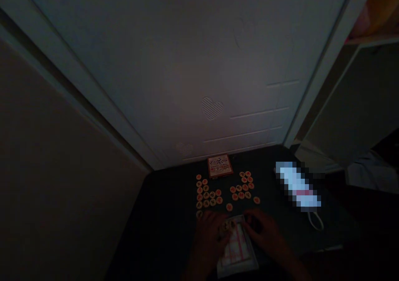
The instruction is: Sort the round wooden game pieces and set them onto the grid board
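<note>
Several round wooden pieces [212,195] with red or dark markings lie in rows on a dark table, in a left and a right group. A white tray [237,267] with a pink-lined sheet sits at the front. Over its left edge, my left hand [213,233] has its fingers bent round a few round pieces [229,225] at the tray's far end. My right hand [260,229] is at the tray's upper right corner, fingers curled; the dim light hides what, if anything, they hold. One single piece [229,207] lies just beyond the tray.
A small square box [220,166] with a printed lid stands at the table's back edge, against a pale panel with heart reliefs. To the right lie a bright blurred device [299,187] and a white cord loop [316,221]. The dark table [165,214] extends left.
</note>
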The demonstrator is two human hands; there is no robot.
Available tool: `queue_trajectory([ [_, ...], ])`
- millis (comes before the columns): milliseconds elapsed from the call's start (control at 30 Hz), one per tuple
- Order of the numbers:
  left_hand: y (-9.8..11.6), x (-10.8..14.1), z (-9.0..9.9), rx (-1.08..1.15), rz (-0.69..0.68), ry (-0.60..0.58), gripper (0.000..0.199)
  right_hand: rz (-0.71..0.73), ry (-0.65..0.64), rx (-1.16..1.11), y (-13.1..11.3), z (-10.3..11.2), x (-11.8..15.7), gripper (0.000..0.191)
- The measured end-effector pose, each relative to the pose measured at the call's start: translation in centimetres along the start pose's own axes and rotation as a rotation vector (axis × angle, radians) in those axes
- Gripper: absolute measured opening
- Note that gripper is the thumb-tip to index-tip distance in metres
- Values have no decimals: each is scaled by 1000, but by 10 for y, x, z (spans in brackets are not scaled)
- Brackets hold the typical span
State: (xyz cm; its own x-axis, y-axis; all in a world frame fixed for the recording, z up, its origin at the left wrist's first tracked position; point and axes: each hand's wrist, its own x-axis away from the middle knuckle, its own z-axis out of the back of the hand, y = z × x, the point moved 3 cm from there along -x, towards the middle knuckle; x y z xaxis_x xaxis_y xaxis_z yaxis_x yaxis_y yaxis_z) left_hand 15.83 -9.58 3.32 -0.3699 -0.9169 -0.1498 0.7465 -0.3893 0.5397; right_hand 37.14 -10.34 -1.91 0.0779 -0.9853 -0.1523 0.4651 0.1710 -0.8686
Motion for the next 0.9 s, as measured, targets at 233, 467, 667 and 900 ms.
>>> queue_trajectory([
  [233,2,-4,-9,-25,-16,-7,28,22,38,27,-1,0,1,26],
  [467,-4,-1,4,-56,6,25,31,33,19,37,2,-1,0,24],
  [667,-24,28,4,13,128,106,33,15,46,42,2,-1,1,26],
  [900,-15,59,-14,152,225,79,58,16,15,61,0,0,0,27],
])
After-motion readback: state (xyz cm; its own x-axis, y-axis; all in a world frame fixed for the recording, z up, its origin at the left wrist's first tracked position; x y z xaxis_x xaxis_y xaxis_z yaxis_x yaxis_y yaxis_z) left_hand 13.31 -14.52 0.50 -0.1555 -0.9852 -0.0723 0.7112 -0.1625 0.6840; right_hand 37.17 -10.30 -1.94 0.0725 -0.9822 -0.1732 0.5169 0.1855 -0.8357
